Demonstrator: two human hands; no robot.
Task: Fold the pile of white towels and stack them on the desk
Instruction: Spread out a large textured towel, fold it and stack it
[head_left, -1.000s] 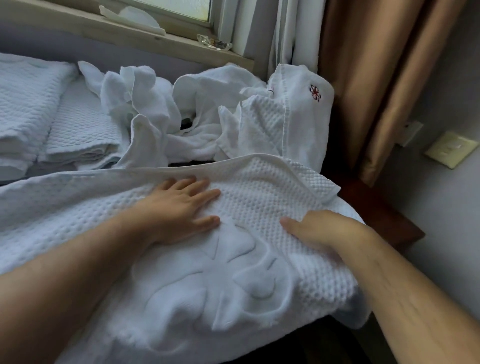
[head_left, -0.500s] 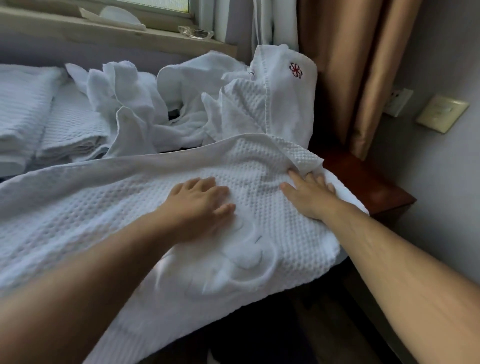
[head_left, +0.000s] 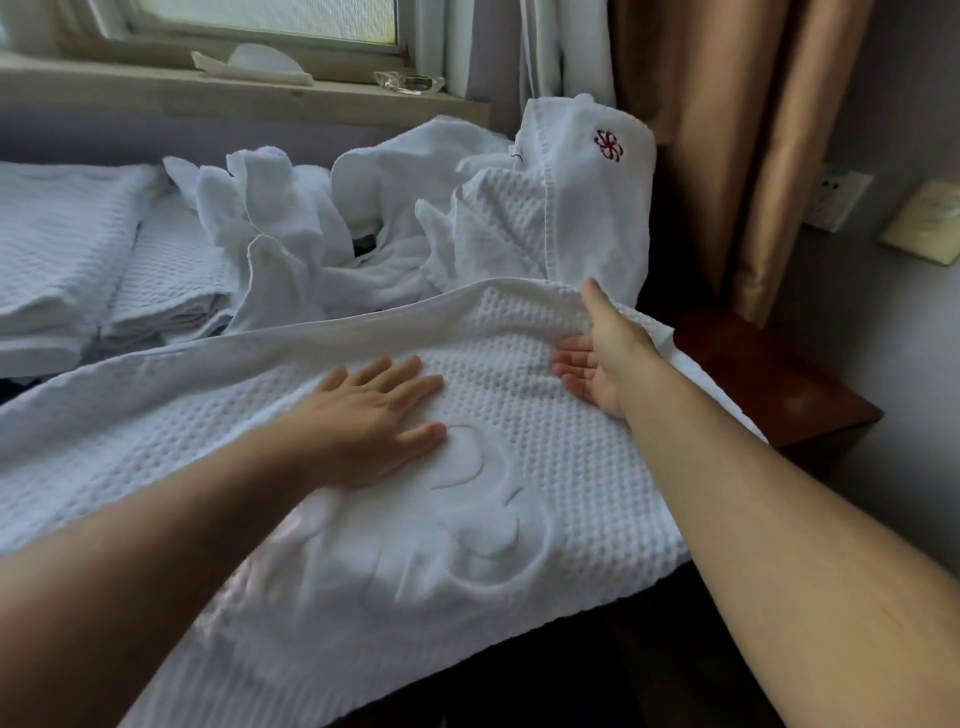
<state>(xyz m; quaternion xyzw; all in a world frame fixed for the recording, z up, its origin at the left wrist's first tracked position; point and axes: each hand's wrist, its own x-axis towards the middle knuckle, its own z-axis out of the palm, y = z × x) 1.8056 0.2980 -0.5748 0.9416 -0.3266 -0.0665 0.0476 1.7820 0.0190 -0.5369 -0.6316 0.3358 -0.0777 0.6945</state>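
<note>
A large white waffle-weave towel with a raised flower pattern lies spread across the desk in front of me. My left hand presses flat on its middle, fingers straight. My right hand stands on its edge near the towel's far right corner, thumb up, palm facing left, fingers straight against the cloth. Behind lies a crumpled pile of white towels, one with a red emblem. Two stacks of folded towels sit at the far left.
The brown desk shows bare wood at the right corner. A windowsill with a glass dish runs behind the pile. Tan curtains hang at the right, beside a wall socket and a switch plate.
My right hand has slid from the towel's near right side to its far right corner and turned onto its edge. My left hand has stayed flat on the towel's middle.
</note>
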